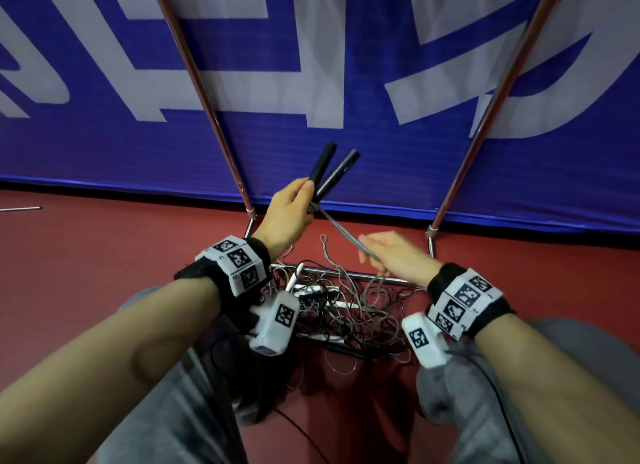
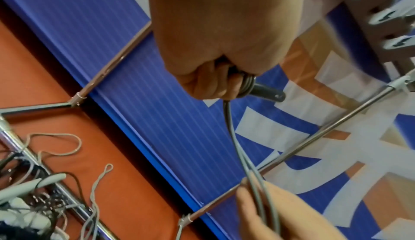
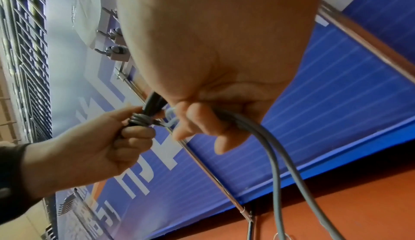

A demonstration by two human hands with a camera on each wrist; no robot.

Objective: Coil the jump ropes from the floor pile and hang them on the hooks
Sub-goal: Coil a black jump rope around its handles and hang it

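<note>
My left hand grips the two black handles of a jump rope, held upright side by side. Grey cord is wound in a few turns round the handles' lower ends and runs down to my right hand, which pinches the doubled cord between thumb and fingers. In the left wrist view my left hand closes on a handle and the cord drops to the right hand. A tangled pile of ropes lies on the red floor below. Metal hooks sit on a rack above.
A metal stand with two slanted poles and a floor bar stands before a blue and white banner. White handles lie in the pile. My knees in grey trousers flank it.
</note>
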